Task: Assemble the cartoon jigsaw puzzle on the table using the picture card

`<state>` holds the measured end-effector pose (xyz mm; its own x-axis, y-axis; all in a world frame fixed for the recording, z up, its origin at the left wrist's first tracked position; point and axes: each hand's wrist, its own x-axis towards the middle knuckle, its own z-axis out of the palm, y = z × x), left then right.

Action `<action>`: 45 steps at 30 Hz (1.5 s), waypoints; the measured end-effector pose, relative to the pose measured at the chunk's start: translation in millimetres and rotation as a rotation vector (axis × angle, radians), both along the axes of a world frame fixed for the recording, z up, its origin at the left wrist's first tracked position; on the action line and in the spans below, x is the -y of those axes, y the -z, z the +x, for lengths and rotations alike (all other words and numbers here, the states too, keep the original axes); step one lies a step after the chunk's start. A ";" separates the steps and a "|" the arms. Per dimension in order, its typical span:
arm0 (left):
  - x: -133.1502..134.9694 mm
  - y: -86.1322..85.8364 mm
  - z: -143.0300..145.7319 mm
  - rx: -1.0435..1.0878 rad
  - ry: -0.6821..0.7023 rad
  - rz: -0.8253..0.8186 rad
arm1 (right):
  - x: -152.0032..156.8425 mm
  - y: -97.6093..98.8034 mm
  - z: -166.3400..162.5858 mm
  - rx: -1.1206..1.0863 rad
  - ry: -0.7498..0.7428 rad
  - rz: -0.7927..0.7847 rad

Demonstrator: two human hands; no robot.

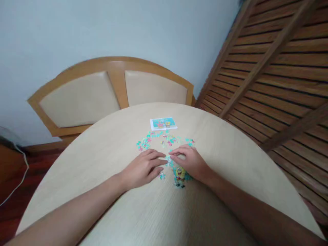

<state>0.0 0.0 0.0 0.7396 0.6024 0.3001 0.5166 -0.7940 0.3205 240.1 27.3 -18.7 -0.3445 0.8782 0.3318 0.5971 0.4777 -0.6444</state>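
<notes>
A partly joined jigsaw puzzle [180, 173] lies flat on the table, showing a yellow square cartoon figure on teal. My left hand [147, 165] is open at its left, palm down, fingers spread and the fingertips by the puzzle's upper left part. Over the upper right of the puzzle, my right hand [189, 160] has thumb and forefinger closed together at a small teal puzzle piece, mostly hidden by the fingertips. A small joined cluster of pieces [162, 175] sits just below my left thumb. The right hand covers part of the puzzle.
Loose puzzle pieces [144, 143] lie scattered beyond both hands. Behind them is a reference picture [164, 123] with cartoon figures. The round table [107, 150] stands before a padded wooden headboard [84, 99]; a slatted wooden panel [276, 75] is at the right.
</notes>
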 end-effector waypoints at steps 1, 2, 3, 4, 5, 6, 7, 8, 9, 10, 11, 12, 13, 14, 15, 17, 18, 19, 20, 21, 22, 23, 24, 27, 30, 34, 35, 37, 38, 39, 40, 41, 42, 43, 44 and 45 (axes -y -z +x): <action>-0.9 0.7 0.5 0.005 0.003 0.005 | 0.2 0.0 0.2 0.000 0.006 0.009; -1.8 1.3 0.9 0.010 0.005 0.009 | 0.4 0.1 0.3 0.004 0.011 0.018; -2.5 1.9 1.3 0.014 0.007 0.013 | 0.5 0.1 0.4 0.011 0.015 0.026; -3.1 2.5 1.5 0.018 0.009 0.015 | 0.7 0.1 0.4 0.022 0.018 0.035; -3.4 2.9 1.6 0.020 0.010 0.016 | 0.9 0.1 0.4 0.038 0.020 0.045; -3.6 3.1 1.6 0.023 0.011 0.017 | 1.1 0.0 0.4 0.057 0.021 0.053; -3.5 3.2 1.4 0.026 0.010 0.016 | 1.3 -0.1 0.4 0.078 0.022 0.060; -3.4 3.0 1.2 0.027 0.009 0.015 | 1.6 -0.3 0.5 0.096 0.023 0.068; -3.2 2.6 1.0 0.026 0.009 0.014 | 1.9 -0.6 0.6 0.112 0.022 0.079; -3.0 2.2 0.7 0.026 0.009 0.012 | 2.3 -1.1 0.9 0.128 0.018 0.094; -2.9 1.8 0.4 0.024 0.009 0.011 | 2.8 -1.9 1.4 0.144 0.010 0.112; -2.8 1.4 0.0 0.022 0.009 0.009 | 3.3 -2.9 2.1 0.158 0.000 0.134; -2.9 1.2 -0.3 0.019 0.008 0.007 | 3.9 -4.0 2.8 0.172 -0.016 0.155; -3.0 1.2 -0.5 0.017 0.006 0.007 | 4.5 -5.4 3.6 0.185 -0.039 0.174; -3.2 1.4 -0.8 0.015 0.003 0.008 | 5.1 -6.7 4.3 0.198 -0.067 0.188; -3.5 2.2 -1.1 0.011 0.000 0.012 | 6.2 -9.4 5.4 0.216 -0.121 0.202; -3.6 2.6 -1.3 0.010 -0.002 0.012 | 6.7 -10.6 5.6 0.224 -0.146 0.204; -3.6 3.0 -1.5 0.009 -0.004 0.011 | 7.2 -11.6 5.7 0.233 -0.167 0.206; -3.6 3.3 -1.6 0.009 -0.006 0.010 | 7.7 -12.6 5.8 0.243 -0.183 0.211; -3.6 3.6 -1.8 0.010 -0.008 0.007 | 8.1 -13.6 5.9 0.255 -0.196 0.219; -3.6 3.7 -2.0 0.012 -0.012 0.005 | 8.6 -14.6 6.1 0.270 -0.213 0.227; -3.6 3.7 -2.2 0.013 -0.015 0.004 | 9.1 -15.7 6.4 0.287 -0.232 0.235; -3.6 3.5 -2.4 0.014 -0.017 0.005 | 9.7 -17.0 7.0 0.305 -0.250 0.241; -3.8 2.7 -2.4 0.017 -0.021 0.009 | 11.4 -22.0 9.4 0.349 -0.290 0.250; -3.7 2.0 -1.9 0.032 -0.014 0.006 | 14.0 -28.2 10.9 0.374 -0.295 0.274; -3.8 3.4 -1.8 0.040 -0.047 0.013 | 24.7 -32.3 4.6 0.332 -0.288 0.294; -4.0 4.1 -1.9 0.041 -0.066 0.018 | 29.1 -31.5 1.3 0.308 -0.284 0.284; -4.4 5.1 -2.2 0.048 -0.099 0.027 | 38.3 -28.2 -6.3 0.271 -0.279 0.235; -4.6 5.5 -2.2 0.052 -0.110 0.030 | 42.6 -25.9 -10.1 0.260 -0.285 0.208; -4.7 5.6 -2.2 0.058 -0.115 0.031 | 46.1 -23.6 -13.6 0.257 -0.296 0.182; -4.8 5.6 -2.2 0.064 -0.116 0.030 | 48.8 -21.5 -16.5 0.253 -0.301 0.164; -4.8 5.5 -2.0 0.067 -0.116 0.028 | 50.4 -20.0 -18.7 0.246 -0.300 0.147; -4.8 5.3 -1.8 0.069 -0.116 0.027 | 51.2 -19.0 -20.2 0.238 -0.293 0.131; -4.8 5.2 -1.6 0.070 -0.118 0.025 | 51.2 -18.7 -21.1 0.227 -0.279 0.115; -4.9 5.1 -1.4 0.069 -0.119 0.022 | 50.7 -18.8 -21.3 0.215 -0.262 0.097; -4.9 5.0 -1.2 0.068 -0.119 0.019 | 50.0 -19.4 -21.1 0.202 -0.246 0.077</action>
<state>-1.2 4.9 -5.0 0.6409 0.6786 0.3588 0.5853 -0.7345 0.3434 219.0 -22.8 0.6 -0.6086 0.7357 0.2972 0.5701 0.6659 -0.4812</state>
